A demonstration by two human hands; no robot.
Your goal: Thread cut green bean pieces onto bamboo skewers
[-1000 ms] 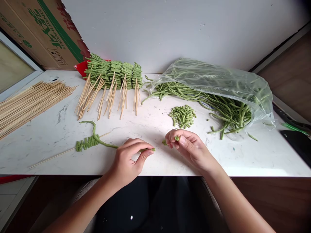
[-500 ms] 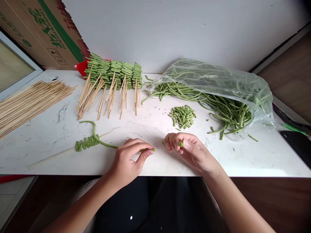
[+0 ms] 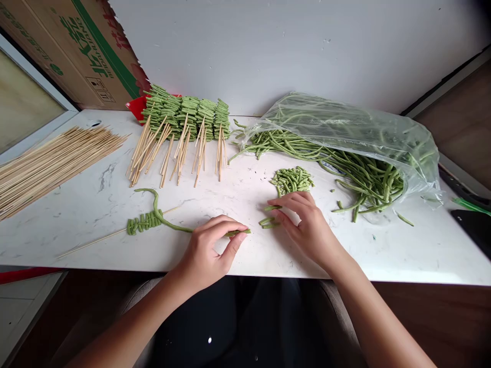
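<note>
My left hand (image 3: 209, 250) pinches the free end of a long green bean (image 3: 169, 223) lying on the white marble table (image 3: 95, 204). The bean's other part is folded in loops on a thin wooden skewer (image 3: 92, 243) to the left. My right hand (image 3: 307, 225) lies flat on the table with fingers stretched toward a few short bean pieces (image 3: 267, 221), its fingertips touching them. A small heap of cut bean pieces (image 3: 292, 179) sits just beyond that hand.
Several finished bean skewers (image 3: 184, 122) lie fanned at the back. A pile of bare skewers (image 3: 49, 161) is at the left. A clear plastic bag of long beans (image 3: 356, 143) lies at the right. A cardboard box (image 3: 76, 46) leans in the back left corner.
My right hand let go of the short bean piece it pinched, opened, and moved forward to the loose pieces on the table. The left hand kept its hold on the bean.
</note>
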